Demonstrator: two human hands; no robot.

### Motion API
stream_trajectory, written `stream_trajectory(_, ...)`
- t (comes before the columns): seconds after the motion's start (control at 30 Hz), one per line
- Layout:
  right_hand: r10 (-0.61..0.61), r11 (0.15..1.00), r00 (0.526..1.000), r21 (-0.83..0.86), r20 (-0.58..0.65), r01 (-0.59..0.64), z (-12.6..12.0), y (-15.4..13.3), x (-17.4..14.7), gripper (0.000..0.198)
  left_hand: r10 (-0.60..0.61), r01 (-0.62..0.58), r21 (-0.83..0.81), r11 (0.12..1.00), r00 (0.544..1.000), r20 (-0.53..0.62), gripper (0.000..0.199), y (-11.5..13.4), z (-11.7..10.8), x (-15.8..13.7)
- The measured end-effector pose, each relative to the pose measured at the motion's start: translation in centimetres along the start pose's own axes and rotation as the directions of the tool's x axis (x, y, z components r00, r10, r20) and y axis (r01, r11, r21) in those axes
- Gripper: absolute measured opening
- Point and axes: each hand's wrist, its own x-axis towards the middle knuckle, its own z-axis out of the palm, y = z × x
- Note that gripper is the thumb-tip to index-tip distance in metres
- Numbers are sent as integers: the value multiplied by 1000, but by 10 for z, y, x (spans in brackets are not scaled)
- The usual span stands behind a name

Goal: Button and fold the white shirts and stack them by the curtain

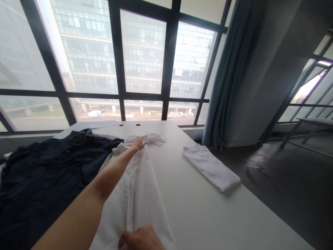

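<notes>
A pair of white trousers (152, 194) lies lengthwise on the white table, its waist toward the window and long seams running toward me. My left arm reaches far forward, and my left hand (138, 143) is closed at the waist end, pinching the cloth there. Close to me at the bottom edge, my right hand (142, 239) has its fingers curled on the trousers' near part; its lower portion is cut off by the frame. A crumpled white cloth (156, 139) lies just beyond the waist. Part of the trousers is hidden behind my left forearm.
Dark navy garments (52, 166) are spread across the left side. A folded white garment (212, 166) rests at the table's right edge. The white table (187, 208) reaches toward tall windows. A blue curtain (229, 80) hangs beside a pillar; another table (316, 121) stands far right.
</notes>
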Motion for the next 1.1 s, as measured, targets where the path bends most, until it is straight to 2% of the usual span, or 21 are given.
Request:
stream_trajectory(0.07,13,999,995,51,-96,-8,-15,-3,-15,36,60,-60,-6,998,998,35,42,0,-14,-30)
stream_trajectory(0.13,62,994,986,94,-158,-47,-31,-6,-29,34,162,-159,-31,987,982,97,35,-6,-27,-73)
stream_trajectory(0.2,132,989,974,85,-183,-118,-44,-10,-39,30,313,-303,-83,949,939,142,32,-15,-36,-124)
stream_trajectory(0.27,192,981,965,27,-176,-190,-52,-14,-44,27,416,-402,-123,908,899,136,32,-26,-42,-174)
stream_trajectory(0.33,231,969,961,-47,-153,-241,-55,-18,-45,29,422,-407,-125,905,896,137,31,-35,-43,-215)
stream_trajectory(0.43,276,946,954,-144,-120,-291,-55,-23,-45,36,366,-350,-134,927,921,132,33,-41,-39,-250)
stream_trajectory(0.57,286,929,957,-228,-55,-291,-56,-26,-43,34,332,-317,-128,940,935,122,54,-33,-32,-265)
stream_trajectory(0.67,286,921,957,-261,-51,-289,-60,-26,-42,29,324,-317,-66,946,922,215,77,-26,-30,-272)
stream_trajectory(0.73,269,924,960,-259,-83,-281,-63,-27,-42,27,328,-324,-62,944,900,288,85,-24,-29,-277)
stream_trajectory(0.8,235,938,962,-227,-140,-262,-66,-28,-43,26,346,-332,-100,938,875,339,82,-25,-30,-279)
stream_trajectory(0.87,206,955,961,-177,-182,-239,-66,-30,-44,24,351,-308,-176,935,874,336,66,-24,-32,-275)
stream_trajectory(0.93,192,964,965,-153,-177,-219,-64,-31,-42,24,287,-209,-277,938,916,280,53,-20,-34,-264)
stream_trajectory(1.0,174,966,975,-168,-138,-196,-61,-31,-40,23,127,-26,-373,928,960,250,56,-10,-36,-245)
stream_trajectory(1.03,168,966,979,-178,-119,-187,-59,-31,-39,23,32,80,-404,911,964,263,57,-4,-36,-235)
stream_trajectory(1.1,168,967,981,-176,-94,-183,-60,-31,-39,25,-116,245,-408,879,942,316,65,7,-35,-216)
